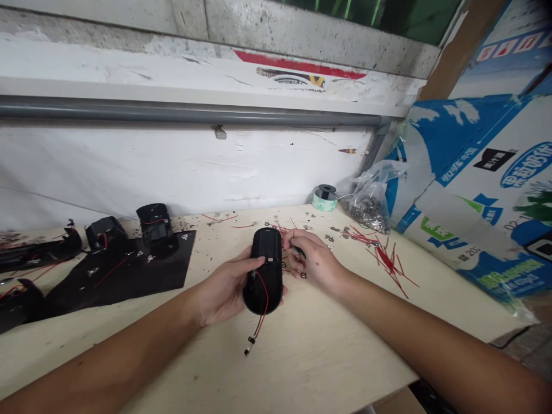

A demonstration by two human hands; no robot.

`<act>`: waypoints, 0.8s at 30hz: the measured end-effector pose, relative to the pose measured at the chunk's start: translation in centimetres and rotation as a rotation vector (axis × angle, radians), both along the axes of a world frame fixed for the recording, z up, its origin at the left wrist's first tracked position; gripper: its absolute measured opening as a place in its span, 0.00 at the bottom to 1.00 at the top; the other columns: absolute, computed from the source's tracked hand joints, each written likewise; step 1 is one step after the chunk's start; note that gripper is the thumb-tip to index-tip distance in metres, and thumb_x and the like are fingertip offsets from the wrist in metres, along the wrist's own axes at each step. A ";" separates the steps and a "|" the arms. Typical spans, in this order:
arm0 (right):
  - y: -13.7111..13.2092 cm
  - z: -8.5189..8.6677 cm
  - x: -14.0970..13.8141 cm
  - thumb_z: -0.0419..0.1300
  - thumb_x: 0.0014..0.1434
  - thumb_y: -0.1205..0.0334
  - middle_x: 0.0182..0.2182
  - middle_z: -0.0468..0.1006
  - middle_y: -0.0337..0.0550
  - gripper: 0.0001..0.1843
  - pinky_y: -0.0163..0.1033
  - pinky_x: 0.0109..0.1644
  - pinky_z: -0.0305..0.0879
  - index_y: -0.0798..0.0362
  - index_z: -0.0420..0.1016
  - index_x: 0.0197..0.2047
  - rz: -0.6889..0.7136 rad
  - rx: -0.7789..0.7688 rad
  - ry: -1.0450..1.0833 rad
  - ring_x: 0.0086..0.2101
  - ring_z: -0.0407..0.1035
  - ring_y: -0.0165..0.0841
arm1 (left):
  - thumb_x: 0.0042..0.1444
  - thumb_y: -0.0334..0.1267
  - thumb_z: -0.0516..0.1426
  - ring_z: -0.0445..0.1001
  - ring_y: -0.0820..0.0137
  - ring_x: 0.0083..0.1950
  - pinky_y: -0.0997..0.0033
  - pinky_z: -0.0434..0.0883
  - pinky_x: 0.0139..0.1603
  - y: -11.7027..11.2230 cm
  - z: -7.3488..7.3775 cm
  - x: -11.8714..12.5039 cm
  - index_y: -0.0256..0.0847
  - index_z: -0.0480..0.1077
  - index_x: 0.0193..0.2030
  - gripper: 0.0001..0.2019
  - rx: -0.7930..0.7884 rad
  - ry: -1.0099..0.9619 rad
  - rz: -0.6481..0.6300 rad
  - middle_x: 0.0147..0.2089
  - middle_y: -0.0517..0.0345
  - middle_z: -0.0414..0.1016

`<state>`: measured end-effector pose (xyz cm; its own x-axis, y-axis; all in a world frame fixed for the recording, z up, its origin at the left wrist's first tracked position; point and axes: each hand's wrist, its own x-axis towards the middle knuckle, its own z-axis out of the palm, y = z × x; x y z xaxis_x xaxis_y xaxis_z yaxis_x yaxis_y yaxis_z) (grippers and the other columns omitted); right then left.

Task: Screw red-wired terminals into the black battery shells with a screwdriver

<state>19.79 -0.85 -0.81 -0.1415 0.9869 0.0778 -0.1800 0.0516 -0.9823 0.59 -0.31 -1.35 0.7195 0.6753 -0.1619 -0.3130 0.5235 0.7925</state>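
My left hand (228, 287) grips a black plastic housing (264, 296), its thumb lying over the left edge of the hollow inside. From that hollow run a thin red wire (266, 290) and a black one, ending in a small black-and-silver part (249, 345) that hangs below the housing. Just right of the housing is my right hand (313, 259), its fingers curled together. Something small and dark (297, 249) shows between those fingers; its kind cannot be made out. A tiny shiny metal piece (303, 276) shows by the lower fingertips.
More black housings (154, 224) with wires stand at the left, some around a black sheet (164, 270). Red wires (388, 259) and small metal pieces lie scattered at the right. Behind them are a tape roll (325, 198), a clear bag of metal parts (366, 207) and a printed carton (474, 195).
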 end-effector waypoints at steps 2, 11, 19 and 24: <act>0.0 0.0 0.0 0.55 0.53 0.60 0.14 0.57 0.31 0.04 0.33 0.18 0.52 0.51 0.65 0.28 0.001 0.002 -0.005 0.16 0.51 0.28 | 0.63 0.35 0.57 0.80 0.56 0.42 0.53 0.72 0.49 0.0 -0.1 0.0 0.41 0.61 0.64 0.23 -0.001 -0.002 0.008 0.44 0.45 0.76; 0.2 -0.2 0.1 0.54 0.52 0.62 0.15 0.58 0.31 0.03 0.33 0.19 0.53 0.51 0.66 0.29 -0.002 0.013 -0.022 0.16 0.53 0.28 | 0.64 0.36 0.56 0.79 0.57 0.41 0.52 0.72 0.47 -0.1 -0.1 0.2 0.42 0.60 0.64 0.22 0.006 0.020 0.032 0.45 0.45 0.74; 0.4 -0.4 0.1 0.54 0.52 0.61 0.16 0.58 0.31 0.04 0.33 0.18 0.53 0.51 0.66 0.29 0.005 0.032 -0.036 0.16 0.54 0.28 | 0.65 0.36 0.55 0.80 0.56 0.40 0.53 0.74 0.45 -0.2 -0.1 0.1 0.41 0.60 0.63 0.21 0.021 0.037 0.034 0.44 0.45 0.74; 0.2 -0.2 0.1 0.53 0.53 0.61 0.15 0.57 0.30 0.04 0.33 0.19 0.53 0.51 0.65 0.29 0.012 0.026 -0.038 0.16 0.53 0.28 | 0.65 0.36 0.55 0.80 0.56 0.40 0.53 0.74 0.44 -0.2 -0.1 0.1 0.41 0.58 0.64 0.21 0.031 0.035 0.021 0.45 0.44 0.74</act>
